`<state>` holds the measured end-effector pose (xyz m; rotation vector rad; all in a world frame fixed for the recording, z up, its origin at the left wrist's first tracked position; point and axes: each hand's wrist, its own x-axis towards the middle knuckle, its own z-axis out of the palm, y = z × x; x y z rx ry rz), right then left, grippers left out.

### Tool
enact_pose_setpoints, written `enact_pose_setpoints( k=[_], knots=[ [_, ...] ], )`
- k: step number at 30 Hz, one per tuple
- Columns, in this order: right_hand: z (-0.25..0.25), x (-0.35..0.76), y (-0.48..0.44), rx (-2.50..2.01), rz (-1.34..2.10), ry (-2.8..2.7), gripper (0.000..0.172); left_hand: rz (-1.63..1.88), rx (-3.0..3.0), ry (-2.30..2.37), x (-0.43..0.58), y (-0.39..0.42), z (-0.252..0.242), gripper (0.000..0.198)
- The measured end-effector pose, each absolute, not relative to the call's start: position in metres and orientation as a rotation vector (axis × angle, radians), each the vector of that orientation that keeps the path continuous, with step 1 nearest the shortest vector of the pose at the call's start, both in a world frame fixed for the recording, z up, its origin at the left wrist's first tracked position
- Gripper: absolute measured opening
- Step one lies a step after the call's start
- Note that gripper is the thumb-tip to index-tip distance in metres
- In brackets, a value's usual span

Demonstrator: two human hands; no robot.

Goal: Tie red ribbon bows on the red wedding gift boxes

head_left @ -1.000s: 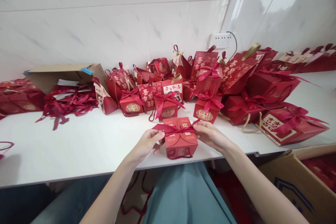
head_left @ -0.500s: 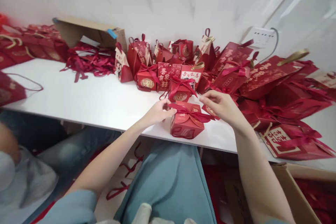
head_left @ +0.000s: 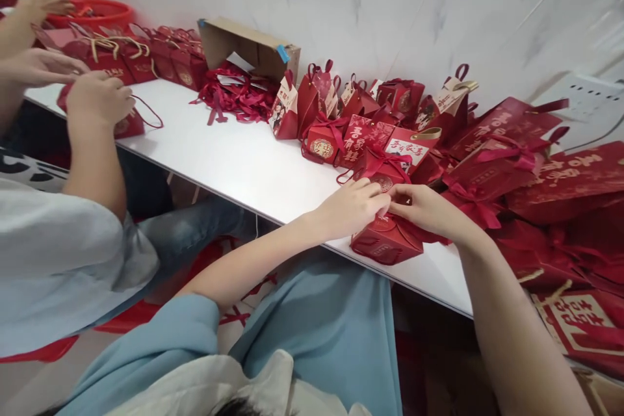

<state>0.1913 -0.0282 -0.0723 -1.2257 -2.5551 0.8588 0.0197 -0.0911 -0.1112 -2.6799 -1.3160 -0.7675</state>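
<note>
A small red gift box (head_left: 387, 246) sits near the table's front edge, with a dark red ribbon (head_left: 412, 230) across its top. My left hand (head_left: 353, 208) is closed above the box, its fingertips pinching the ribbon. My right hand (head_left: 426, 209) meets it from the other side, thumb and fingers pinched on the ribbon too. The fingers hide most of the ribbon between them. Right behind the hands stands another red box with a ribbon bow (head_left: 387, 162).
Red gift boxes (head_left: 358, 136) crowd the back and right of the white table (head_left: 219, 162). A cardboard box (head_left: 248, 39) lies on its side, ribbons (head_left: 238, 94) spilling out. On the left, a co-worker's hands (head_left: 97, 97) hold a red box with a cord handle. A red basket (head_left: 104, 13) stands beyond.
The view has swung left, bringing the co-worker's arms into sight. My hands, apart before, have come together over the box top, and my right hand has closed on the ribbon.
</note>
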Motion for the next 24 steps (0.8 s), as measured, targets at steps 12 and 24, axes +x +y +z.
enact_pose_setpoints(
  k=[12, 24],
  knots=[
    [-0.078, 0.196, -0.022, -1.281, 1.082, -2.198, 0.024, -0.638, -2.723, -1.251, 0.018, -0.088, -0.107, 0.038],
    [-0.086, 0.201, -0.011, -1.24, 1.023, -2.199, 0.021, -0.685, -3.023, -1.23, 0.017, -0.082, -0.098, 0.034]
  ],
)
